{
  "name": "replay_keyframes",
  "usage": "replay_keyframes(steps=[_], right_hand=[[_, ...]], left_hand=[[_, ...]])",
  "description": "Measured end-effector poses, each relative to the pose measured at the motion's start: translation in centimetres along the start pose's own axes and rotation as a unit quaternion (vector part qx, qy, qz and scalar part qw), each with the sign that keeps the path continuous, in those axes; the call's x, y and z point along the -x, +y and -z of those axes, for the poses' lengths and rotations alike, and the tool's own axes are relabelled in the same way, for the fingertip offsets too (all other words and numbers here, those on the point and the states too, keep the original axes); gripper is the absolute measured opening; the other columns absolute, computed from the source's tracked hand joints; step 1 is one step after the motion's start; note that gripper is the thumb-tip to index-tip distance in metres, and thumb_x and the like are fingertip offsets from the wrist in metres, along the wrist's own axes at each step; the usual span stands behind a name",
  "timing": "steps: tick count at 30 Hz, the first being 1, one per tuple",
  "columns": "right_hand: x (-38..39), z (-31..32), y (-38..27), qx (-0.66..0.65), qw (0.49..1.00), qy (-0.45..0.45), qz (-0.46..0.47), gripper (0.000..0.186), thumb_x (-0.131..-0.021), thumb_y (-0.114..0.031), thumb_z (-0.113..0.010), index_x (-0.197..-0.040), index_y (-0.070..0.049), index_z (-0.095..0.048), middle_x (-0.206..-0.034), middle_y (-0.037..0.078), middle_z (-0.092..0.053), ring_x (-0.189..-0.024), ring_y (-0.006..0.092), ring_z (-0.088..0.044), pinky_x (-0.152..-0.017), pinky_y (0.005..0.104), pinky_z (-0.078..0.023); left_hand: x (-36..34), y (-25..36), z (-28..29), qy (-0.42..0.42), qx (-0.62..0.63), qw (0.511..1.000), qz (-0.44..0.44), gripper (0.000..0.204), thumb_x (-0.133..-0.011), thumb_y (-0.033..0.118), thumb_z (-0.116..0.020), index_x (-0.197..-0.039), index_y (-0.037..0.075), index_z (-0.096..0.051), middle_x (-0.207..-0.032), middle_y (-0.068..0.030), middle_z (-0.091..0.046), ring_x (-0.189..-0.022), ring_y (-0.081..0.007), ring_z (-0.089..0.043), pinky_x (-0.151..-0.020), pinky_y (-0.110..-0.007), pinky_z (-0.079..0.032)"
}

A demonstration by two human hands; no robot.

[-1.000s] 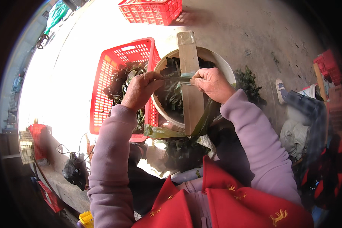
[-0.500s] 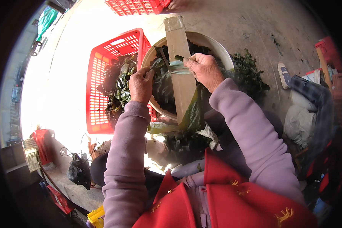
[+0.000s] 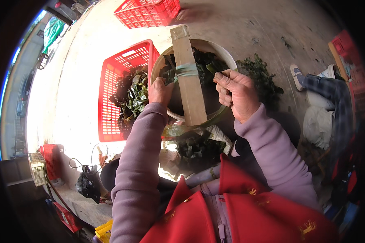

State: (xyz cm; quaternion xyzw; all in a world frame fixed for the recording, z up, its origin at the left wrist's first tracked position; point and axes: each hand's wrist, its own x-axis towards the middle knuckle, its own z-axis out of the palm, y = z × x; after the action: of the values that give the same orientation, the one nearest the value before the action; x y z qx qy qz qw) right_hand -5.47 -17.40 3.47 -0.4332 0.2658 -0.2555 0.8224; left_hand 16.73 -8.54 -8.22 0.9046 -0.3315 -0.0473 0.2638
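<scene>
Since a moment ago our hands have drawn apart – left hand and right hand each pinching an end of the green strip across the wooden board on the basin – we should keep it taut and flat.

The right hand has drawn rightward off the plank.

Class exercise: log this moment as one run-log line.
left hand: gripping green strip | right hand: pulling strip end | strip wrapped round wooden plank | plank across basin
</scene>
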Motion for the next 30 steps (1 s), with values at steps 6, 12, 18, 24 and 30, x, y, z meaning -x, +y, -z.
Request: replay_keyframes(steps=[6,12,18,24,30], right_hand=[[-0.3,1.2,1.2,-0.029,1.000,-0.008,0.001,0.019,-0.085,-0.017,-0.060,-0.077,0.000,-0.055,-0.056,-0.002,-0.043,-0.041,0.0035,-0.029,-0.038,0.0194,-0.023],[1.3,1.4,0.2,-0.072,0.994,-0.072,0.028,0.020,-0.090,-0.021,-0.053,-0.085,-0.001,-0.056,-0.061,0.000,-0.045,-0.046,0.0079,-0.036,-0.044,0.0223,-0.030],[3.3,-0.8,-1.1,-0.152,0.984,-0.071,0.064,0.020,-0.090,-0.023,-0.052,-0.082,-0.005,-0.054,-0.063,0.000,-0.044,-0.051,0.0105,-0.039,-0.049,0.0252,-0.033],[6.8,-2.3,-1.0,-0.265,0.957,-0.100,0.065,0.019,-0.091,-0.020,-0.048,-0.081,-0.004,-0.052,-0.068,0.006,-0.048,-0.059,0.0167,-0.044,-0.061,0.0307,-0.038],[10.1,-1.2,-1.1,-0.252,0.955,-0.101,0.117,0.020,-0.090,-0.022,-0.046,-0.082,-0.004,-0.052,-0.080,0.011,-0.055,-0.078,0.0233,-0.053,-0.087,0.0405,-0.039]], left_hand=[[-0.6,-0.6,-0.4,-0.023,0.091,0.994,0.063,0.037,-0.066,0.027,-0.069,-0.094,0.003,-0.064,-0.091,-0.0170,-0.064,-0.087,-0.0313,-0.062,-0.079,-0.037,-0.047],[7.5,-0.7,7.9,-0.009,0.419,0.907,0.030,0.026,-0.079,0.008,-0.062,-0.101,-0.004,-0.056,-0.077,-0.0078,-0.062,-0.056,-0.0095,-0.057,-0.041,-0.018,-0.038],[19.2,2.9,10.4,-0.081,-0.056,0.979,-0.176,0.028,-0.077,0.012,-0.063,-0.103,0.004,-0.058,-0.086,-0.0114,-0.064,-0.071,-0.0205,-0.062,-0.062,-0.028,-0.048],[20.4,9.2,8.9,-0.531,0.486,0.693,0.043,0.069,-0.091,0.058,-0.023,-0.106,0.001,-0.060,-0.101,-0.0102,-0.063,-0.091,-0.0188,-0.058,-0.074,-0.028,-0.045],[19.5,10.8,7.3,-0.466,0.723,0.491,0.140,0.066,-0.090,0.057,-0.029,-0.108,-0.002,-0.052,-0.096,-0.0212,-0.062,-0.088,-0.0269,-0.061,-0.073,-0.034,-0.046]])
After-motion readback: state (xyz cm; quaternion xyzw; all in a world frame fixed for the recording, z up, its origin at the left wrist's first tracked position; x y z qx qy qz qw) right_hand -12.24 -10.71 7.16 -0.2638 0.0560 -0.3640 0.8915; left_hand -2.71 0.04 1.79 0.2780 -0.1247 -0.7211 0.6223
